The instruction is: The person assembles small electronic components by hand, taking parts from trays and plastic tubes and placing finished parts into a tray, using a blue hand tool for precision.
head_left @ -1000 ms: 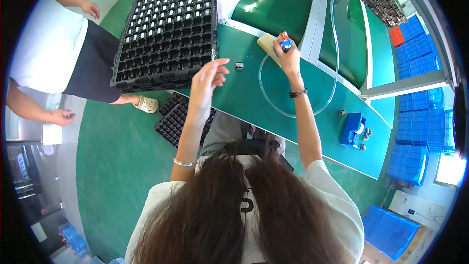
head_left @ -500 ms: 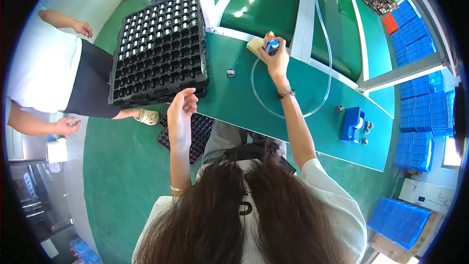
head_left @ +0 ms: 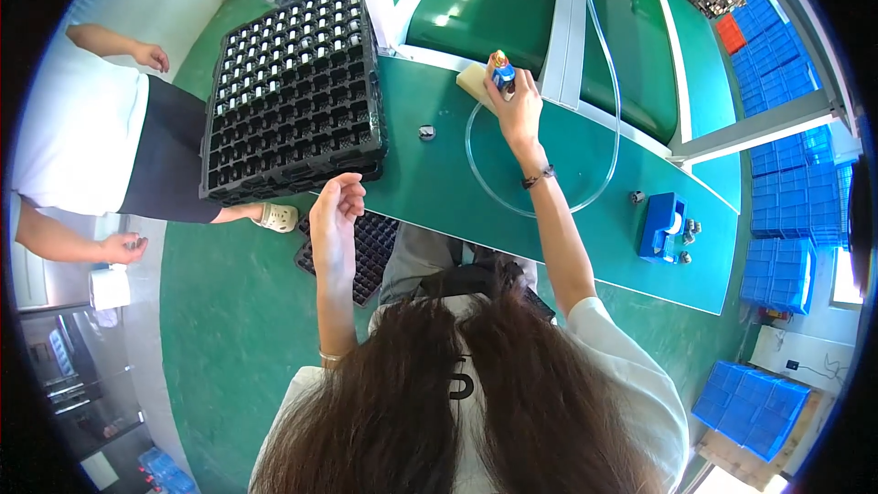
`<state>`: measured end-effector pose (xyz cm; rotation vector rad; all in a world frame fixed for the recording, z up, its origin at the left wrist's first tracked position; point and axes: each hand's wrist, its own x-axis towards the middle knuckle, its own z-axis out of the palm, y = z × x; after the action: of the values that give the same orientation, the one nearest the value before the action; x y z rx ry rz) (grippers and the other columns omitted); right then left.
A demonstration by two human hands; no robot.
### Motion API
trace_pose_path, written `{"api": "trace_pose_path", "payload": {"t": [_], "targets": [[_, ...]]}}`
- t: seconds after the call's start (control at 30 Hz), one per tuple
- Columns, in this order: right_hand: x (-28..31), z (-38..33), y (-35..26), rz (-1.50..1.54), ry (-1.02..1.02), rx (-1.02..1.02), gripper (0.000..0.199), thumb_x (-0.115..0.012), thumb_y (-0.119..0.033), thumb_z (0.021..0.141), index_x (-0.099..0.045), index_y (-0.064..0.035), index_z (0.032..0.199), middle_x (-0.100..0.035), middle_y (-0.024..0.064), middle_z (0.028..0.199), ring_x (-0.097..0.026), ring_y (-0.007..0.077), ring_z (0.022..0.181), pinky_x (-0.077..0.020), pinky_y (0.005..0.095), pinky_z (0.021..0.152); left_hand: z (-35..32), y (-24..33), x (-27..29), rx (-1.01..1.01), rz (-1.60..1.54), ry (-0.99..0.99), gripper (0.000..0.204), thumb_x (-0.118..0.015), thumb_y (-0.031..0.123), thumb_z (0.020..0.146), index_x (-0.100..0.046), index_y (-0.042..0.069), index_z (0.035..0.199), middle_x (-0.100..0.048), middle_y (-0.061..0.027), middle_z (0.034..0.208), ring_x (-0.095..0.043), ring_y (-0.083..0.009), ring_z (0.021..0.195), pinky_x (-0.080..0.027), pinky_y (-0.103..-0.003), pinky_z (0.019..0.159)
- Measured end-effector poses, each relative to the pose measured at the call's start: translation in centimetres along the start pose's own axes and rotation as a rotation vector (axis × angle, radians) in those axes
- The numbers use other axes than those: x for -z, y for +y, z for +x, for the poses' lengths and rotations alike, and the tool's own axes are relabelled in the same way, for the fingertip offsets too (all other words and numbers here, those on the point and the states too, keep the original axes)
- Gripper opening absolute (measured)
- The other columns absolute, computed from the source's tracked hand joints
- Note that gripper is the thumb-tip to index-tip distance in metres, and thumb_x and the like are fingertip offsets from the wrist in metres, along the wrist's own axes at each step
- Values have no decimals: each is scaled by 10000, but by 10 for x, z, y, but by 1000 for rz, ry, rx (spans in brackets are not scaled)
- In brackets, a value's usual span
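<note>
1. Blue handheld piece (head_left: 504,77), tip upward, is gripped in your right hand (head_left: 519,116) beside a pale block (head_left: 473,80).
2. Black tray (head_left: 297,125) holds white cylinders (head_left: 273,87) in its far rows.
3. Small blue box (head_left: 651,227) holds something white.
4. Your left hand (head_left: 335,208), loosely open near the tray, is well left of the blue handheld piece.
</note>
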<state>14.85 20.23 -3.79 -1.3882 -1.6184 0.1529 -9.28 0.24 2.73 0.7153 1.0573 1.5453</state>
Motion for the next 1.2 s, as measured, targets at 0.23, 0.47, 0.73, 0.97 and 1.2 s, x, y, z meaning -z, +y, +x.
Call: {"api": "trace_pose_path", "payload": {"t": [0.23,0.47,0.73,0.97,1.2], "targets": [[-5,6,-2,-7,-102,-18,336,-651,-290,783,-536,10,878,-595,176,775,-589,341,699,-470,380,601,-1,-5,-5,14,-14,25,296,-422,241,931,-568,-3,1014,-565,-12,835,-481,-57,725,-386,-199,664],[-2,10,-5,-31,-119,-3,338,-641,-280,793,-511,16,894,-599,201,774,-598,361,714,-475,400,592,-2,-4,-4,21,-3,26,286,-426,235,927,-569,0,1007,-563,-10,838,-478,-56,727,-384,-196,669],[11,3,-8,-39,-181,-38,339,-643,-278,791,-495,18,864,-590,199,750,-593,356,678,-469,398,581,-4,-5,-3,24,6,27,271,-426,218,921,-571,3,1000,-559,-3,827,-469,-51,719,-375,-193,665],[11,0,-6,-36,-134,-5,274,-638,-223,787,-472,-11,835,-576,179,741,-585,354,660,-464,407,550,-6,-6,-5,31,5,12,265,-430,211,916,-573,0,990,-561,-2,823,-467,-49,717,-374,-196,666],[10,0,-4,-42,-102,-8,309,-647,-260,782,-489,-1,845,-583,186,751,-590,354,678,-468,400,567,-7,-5,-6,28,16,12,261,-433,205,912,-573,-3,989,-563,-4,819,-470,-52,718,-374,-198,667]]}}
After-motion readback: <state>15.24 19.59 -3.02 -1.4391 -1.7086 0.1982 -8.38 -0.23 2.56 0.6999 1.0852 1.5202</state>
